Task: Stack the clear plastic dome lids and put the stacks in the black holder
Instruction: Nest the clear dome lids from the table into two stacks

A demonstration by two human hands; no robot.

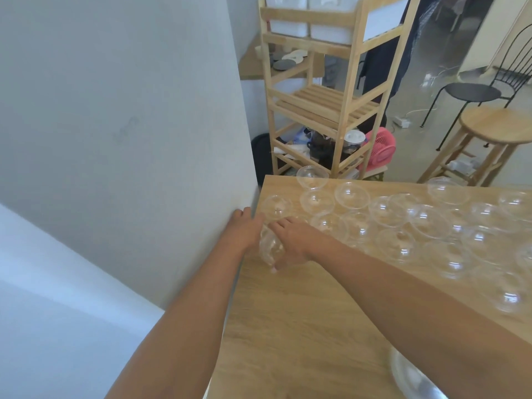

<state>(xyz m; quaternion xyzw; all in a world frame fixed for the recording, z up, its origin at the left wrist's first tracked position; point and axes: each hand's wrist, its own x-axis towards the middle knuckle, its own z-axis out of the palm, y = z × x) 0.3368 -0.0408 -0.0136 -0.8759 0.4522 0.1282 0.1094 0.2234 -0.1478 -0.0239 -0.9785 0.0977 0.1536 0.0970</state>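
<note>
Light wooden table, its left edge close to a white wall.

Near right edge: a clear, shiny rounded object, blurred and cut off by the frame; cannot identify it.

Far left corner of the table: both arms reach in. The right hand grasps a held dome lid tipped on its side, fingers over it, thumb beneath. One lid or several nested, cannot tell. The left hand lies against its left side; its grip cannot be made out.

Right and farther: loose dome lids crowd the tabletop, clear, glinting, some domes up and some rims up, several touching.

Beyond the table: a wooden shelf unit with white bins on top, contents hidden, and a lidded jar low down. A pink fan is behind the unit and a wooden stool to the right.
</note>
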